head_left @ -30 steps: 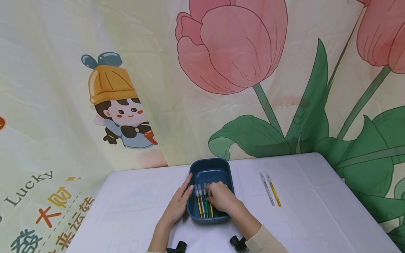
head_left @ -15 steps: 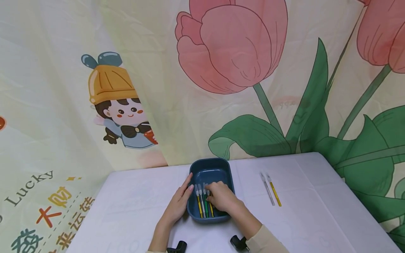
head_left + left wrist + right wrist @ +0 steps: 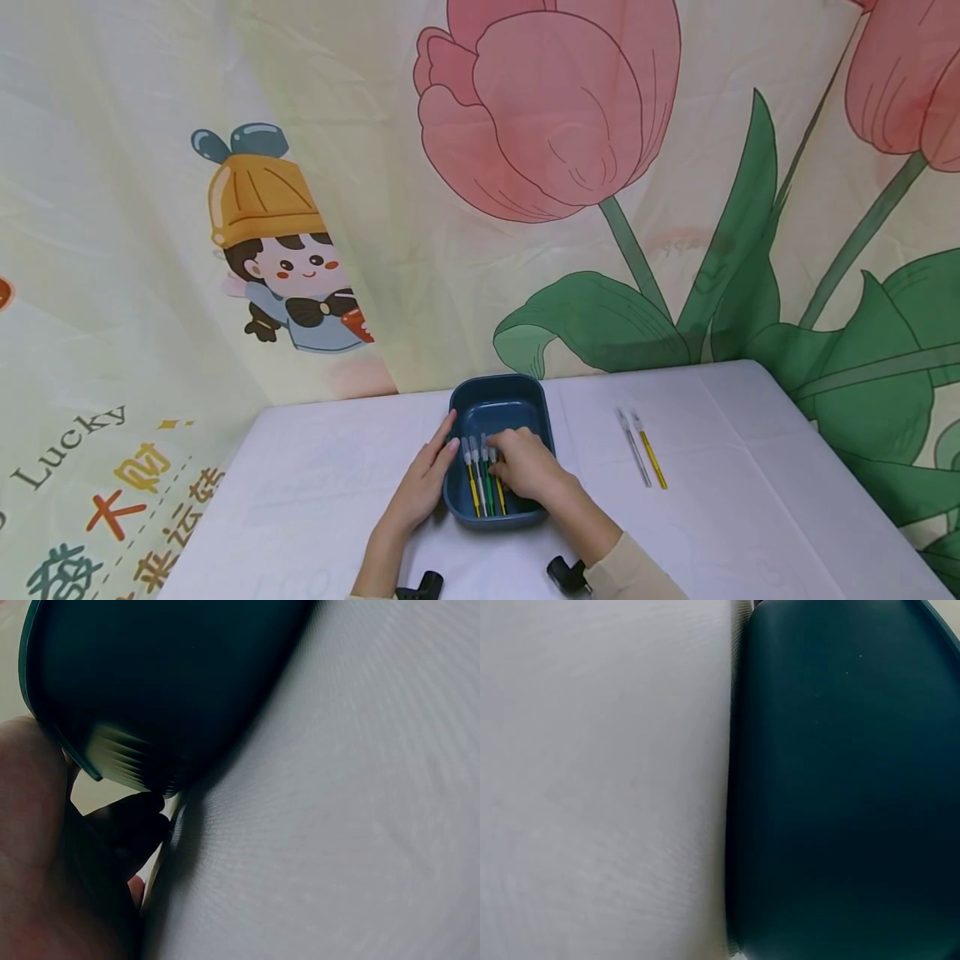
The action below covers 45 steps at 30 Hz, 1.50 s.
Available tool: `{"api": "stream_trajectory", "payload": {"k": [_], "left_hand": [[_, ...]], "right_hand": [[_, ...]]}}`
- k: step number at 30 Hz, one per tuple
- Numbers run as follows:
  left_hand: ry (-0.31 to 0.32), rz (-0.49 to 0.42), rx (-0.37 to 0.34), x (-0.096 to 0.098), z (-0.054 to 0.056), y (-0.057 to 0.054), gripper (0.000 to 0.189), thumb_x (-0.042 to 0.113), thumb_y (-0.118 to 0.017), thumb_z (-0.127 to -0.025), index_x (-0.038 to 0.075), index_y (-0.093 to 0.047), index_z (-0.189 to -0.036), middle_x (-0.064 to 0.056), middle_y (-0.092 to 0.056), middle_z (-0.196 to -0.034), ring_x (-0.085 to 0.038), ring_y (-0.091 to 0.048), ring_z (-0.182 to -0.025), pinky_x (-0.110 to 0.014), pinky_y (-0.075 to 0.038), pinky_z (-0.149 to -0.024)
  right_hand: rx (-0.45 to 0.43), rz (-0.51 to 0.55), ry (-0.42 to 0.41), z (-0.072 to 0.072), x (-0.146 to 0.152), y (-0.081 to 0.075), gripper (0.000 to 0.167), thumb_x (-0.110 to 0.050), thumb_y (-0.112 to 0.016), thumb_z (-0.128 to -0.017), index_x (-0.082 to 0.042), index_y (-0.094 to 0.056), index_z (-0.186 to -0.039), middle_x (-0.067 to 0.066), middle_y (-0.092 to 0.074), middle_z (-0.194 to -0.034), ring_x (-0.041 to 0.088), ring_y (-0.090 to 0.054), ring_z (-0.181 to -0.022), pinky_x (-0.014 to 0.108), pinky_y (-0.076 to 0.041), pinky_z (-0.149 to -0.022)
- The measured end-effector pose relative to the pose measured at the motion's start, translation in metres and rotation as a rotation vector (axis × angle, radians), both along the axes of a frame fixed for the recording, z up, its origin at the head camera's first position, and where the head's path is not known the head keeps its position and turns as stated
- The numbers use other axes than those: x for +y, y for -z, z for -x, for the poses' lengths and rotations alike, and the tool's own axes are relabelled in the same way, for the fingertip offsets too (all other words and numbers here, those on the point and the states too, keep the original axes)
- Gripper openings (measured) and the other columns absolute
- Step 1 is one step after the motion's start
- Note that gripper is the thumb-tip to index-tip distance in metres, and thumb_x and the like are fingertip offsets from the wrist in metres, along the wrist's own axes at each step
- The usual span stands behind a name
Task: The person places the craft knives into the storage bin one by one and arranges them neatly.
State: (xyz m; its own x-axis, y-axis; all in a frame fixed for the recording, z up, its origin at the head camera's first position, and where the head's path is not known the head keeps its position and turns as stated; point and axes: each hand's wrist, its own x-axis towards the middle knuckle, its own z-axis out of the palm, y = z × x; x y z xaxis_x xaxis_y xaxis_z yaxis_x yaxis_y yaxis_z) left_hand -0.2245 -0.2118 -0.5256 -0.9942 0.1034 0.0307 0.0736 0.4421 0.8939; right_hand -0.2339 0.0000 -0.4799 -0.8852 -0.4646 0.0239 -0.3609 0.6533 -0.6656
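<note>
A dark blue rectangular tray (image 3: 501, 392) stands on the white-covered table in the head view. Several slim craft knives (image 3: 474, 479) with clear caps and yellow, silver or green handles lie side by side in its near left part. My left hand (image 3: 422, 483) holds the tray's left side, thumb at the rim and fingers along the outer wall. Inside the tray, my right hand (image 3: 525, 467) pinches at the rightmost yellow craft knife (image 3: 502, 502), partly covering it. The left wrist view shows my left thumb (image 3: 30, 787) by the rim. No fingers show in the right wrist view.
On the table to the right of the tray lie a silver craft knife (image 3: 634, 450) and a yellow craft knife (image 3: 650, 454), nearly parallel. A printed cloth (image 3: 420, 275) with tulips hangs behind the table's far edge. Black wrist mounts (image 3: 422, 587) sit near the front.
</note>
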Motion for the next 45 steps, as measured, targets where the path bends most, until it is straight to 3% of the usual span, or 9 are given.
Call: {"api": "stream_trajectory", "payload": {"k": [8, 22, 30, 45], "left_hand": [[0.001, 0.002, -0.002, 0.000, 0.000, 0.001, 0.049, 0.045, -0.043, -0.112, 0.052, -0.032, -0.159, 0.012, -0.030, -0.170, -0.034, -0.023, -0.160, -0.072, -0.013, -0.124], [0.006, -0.006, 0.000, 0.000, 0.000, 0.000, 0.050, 0.049, -0.044, -0.110, 0.052, -0.033, -0.159, 0.010, -0.031, -0.170, -0.034, -0.025, -0.159, -0.071, -0.015, -0.125], [0.015, -0.005, 0.022, -0.002, 0.003, 0.003, 0.051, 0.044, -0.044, -0.111, 0.045, -0.034, -0.161, 0.010, -0.032, -0.169, -0.033, -0.027, -0.159, -0.070, -0.016, -0.125], [0.010, 0.001, 0.017, -0.001, 0.002, 0.002, 0.050, 0.047, -0.044, -0.111, 0.049, -0.033, -0.160, 0.012, -0.031, -0.169, -0.032, -0.026, -0.159, -0.069, -0.014, -0.126]], "right_hand": [[0.001, 0.013, 0.014, 0.000, 0.000, -0.001, 0.041, -0.008, -0.073, -0.097, 0.002, -0.066, -0.136, -0.002, -0.063, -0.061, 0.005, -0.060, -0.050, 0.018, -0.053, -0.054], [0.084, 0.072, 0.048, 0.005, 0.005, -0.005, 0.039, -0.012, -0.076, -0.096, -0.001, -0.069, -0.133, -0.001, -0.069, -0.076, 0.004, -0.060, -0.057, 0.017, -0.053, -0.056], [0.129, 0.112, 0.053, 0.009, 0.013, -0.007, 0.043, -0.012, -0.076, -0.096, 0.001, -0.067, -0.135, -0.005, -0.065, -0.070, 0.002, -0.058, -0.053, 0.018, -0.052, -0.052], [0.128, 0.143, 0.106, 0.010, 0.029, -0.018, 0.043, -0.016, -0.076, -0.097, -0.007, -0.067, -0.138, -0.006, -0.063, -0.071, 0.005, -0.059, -0.054, 0.021, -0.051, -0.052]]}}
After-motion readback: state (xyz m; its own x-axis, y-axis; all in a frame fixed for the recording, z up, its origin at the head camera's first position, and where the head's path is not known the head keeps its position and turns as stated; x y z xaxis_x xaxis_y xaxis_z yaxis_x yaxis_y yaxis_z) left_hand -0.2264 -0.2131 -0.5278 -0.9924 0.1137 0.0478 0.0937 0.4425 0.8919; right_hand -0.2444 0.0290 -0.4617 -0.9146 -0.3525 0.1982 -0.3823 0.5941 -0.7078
